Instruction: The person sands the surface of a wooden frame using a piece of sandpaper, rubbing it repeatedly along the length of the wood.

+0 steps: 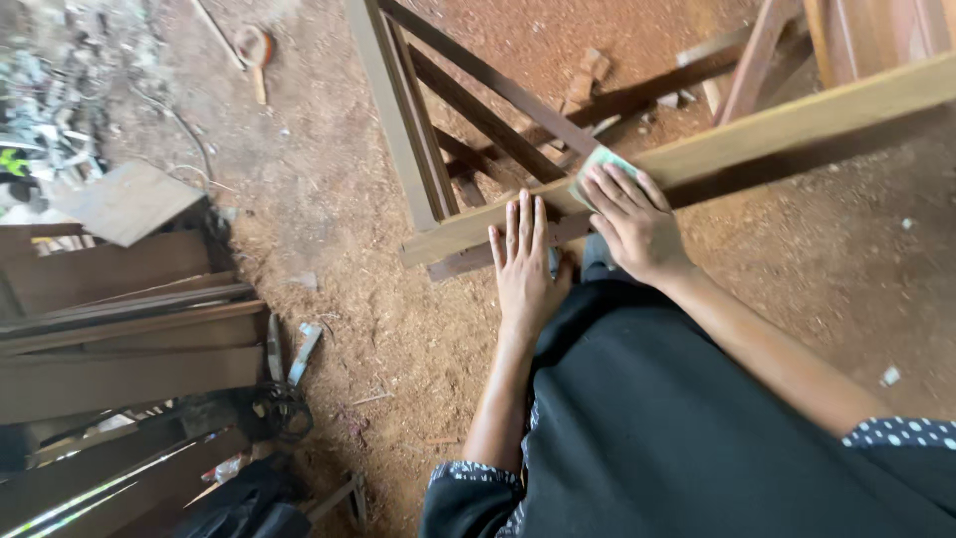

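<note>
Head view shows the right hand (629, 214) pressing a folded greenish sanding sheet (595, 165) onto the pale wooden rail (757, 134) while the left hand (523, 261) lies flat, fingers spread, steadying its near end, where the sheet could slip.

Sawdust-strewn dirt floor (378, 329), dark planks (119, 339) stacked at left.
</note>
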